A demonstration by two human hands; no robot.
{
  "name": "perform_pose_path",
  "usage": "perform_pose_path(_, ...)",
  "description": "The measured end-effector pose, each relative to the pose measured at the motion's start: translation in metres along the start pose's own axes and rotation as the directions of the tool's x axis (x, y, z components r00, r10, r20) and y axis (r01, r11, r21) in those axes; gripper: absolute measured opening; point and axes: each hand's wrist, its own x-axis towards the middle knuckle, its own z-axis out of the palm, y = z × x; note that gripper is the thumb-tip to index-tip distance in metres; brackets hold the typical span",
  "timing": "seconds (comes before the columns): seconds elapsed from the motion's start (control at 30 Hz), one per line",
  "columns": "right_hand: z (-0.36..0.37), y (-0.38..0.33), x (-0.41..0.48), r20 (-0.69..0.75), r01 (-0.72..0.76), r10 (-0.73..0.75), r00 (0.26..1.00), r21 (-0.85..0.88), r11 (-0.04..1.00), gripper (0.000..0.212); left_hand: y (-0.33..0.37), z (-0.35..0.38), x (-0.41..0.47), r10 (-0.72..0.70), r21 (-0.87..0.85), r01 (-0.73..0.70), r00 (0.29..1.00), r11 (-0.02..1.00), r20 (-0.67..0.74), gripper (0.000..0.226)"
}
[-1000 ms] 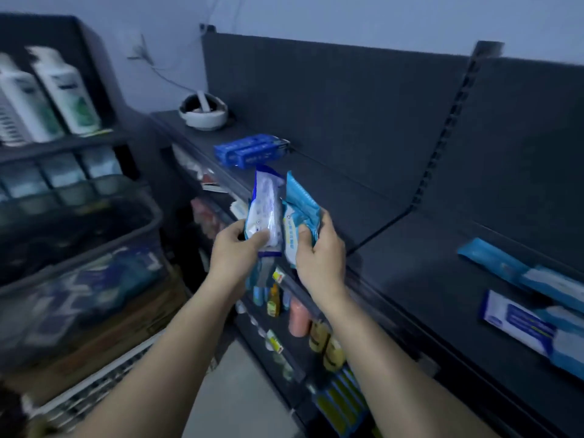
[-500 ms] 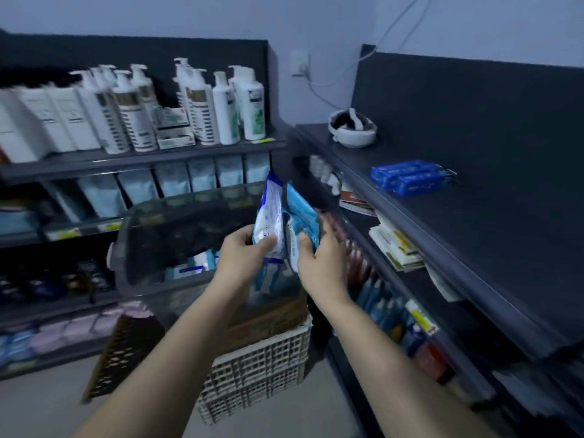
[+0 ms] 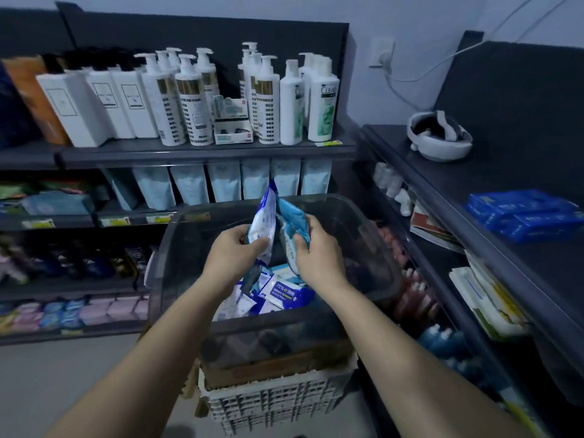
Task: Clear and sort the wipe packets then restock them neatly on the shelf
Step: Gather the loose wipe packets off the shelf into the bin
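Note:
My left hand (image 3: 235,248) grips a white and blue wipe packet (image 3: 264,218) held upright. My right hand (image 3: 316,248) grips a light blue wipe packet (image 3: 292,216) right beside it. Both packets hang over a dark translucent bin (image 3: 376,248). Several more wipe packets (image 3: 284,290) lie loose on the bin's floor below my hands. A stack of dark blue wipe packets (image 3: 521,214) lies on the dark top shelf (image 3: 474,178) to the right.
The bin rests on a cardboard box over a white lattice crate (image 3: 275,403). White pump bottles (image 3: 189,99) fill the left shelf, pouches below them. A white headset (image 3: 439,140) sits at the right shelf's far end. Lower right shelves hold bottles and booklets.
My view has swung left from the right shelf to the bin. Both hands, still holding the two packets, now hang over the bin instead of at the shelf edge.

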Motion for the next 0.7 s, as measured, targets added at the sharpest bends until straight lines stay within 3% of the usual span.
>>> perform_pose_path(0.17,0.028,0.038,0.066,0.236,0.009,0.044,0.971,-0.218,0.976,0.031,-0.040,0.006,0.065,-0.041,0.352,0.040,0.999,0.935,-0.004,0.009)
perform_pose_path(0.3,0.055,0.073,0.102,0.415,0.055,0.133,0.900,-0.412,0.910,0.029,-0.087,0.018,0.110,-0.074,0.669,0.045,0.997,0.742,0.015,0.028)
perform_pose_path(0.47,0.092,0.120,0.124,0.527,0.192,0.134,0.839,-0.518,0.833,0.049,-0.134,0.035,0.136,-0.179,0.834,0.008,0.978,0.552,0.109,0.049)
perform_pose_path(0.53,0.104,0.139,0.124,0.653,0.276,0.193,0.732,-0.544,0.792,0.061,-0.150,0.043,0.138,-0.287,0.878,-0.087,0.926,0.471,0.247,0.054)
perform_pose_path(0.6,0.111,0.154,0.123,0.756,0.335,0.294,0.585,-0.555,0.761,0.063,-0.165,0.049,0.135,-0.418,0.889,-0.193,0.828,0.415,0.375,0.060)
perform_pose_path(0.7,0.115,0.168,0.122,0.797,0.339,0.380,0.469,-0.559,0.757,0.063,-0.181,0.052,0.130,-0.541,0.891,-0.205,0.732,0.406,0.415,0.075)
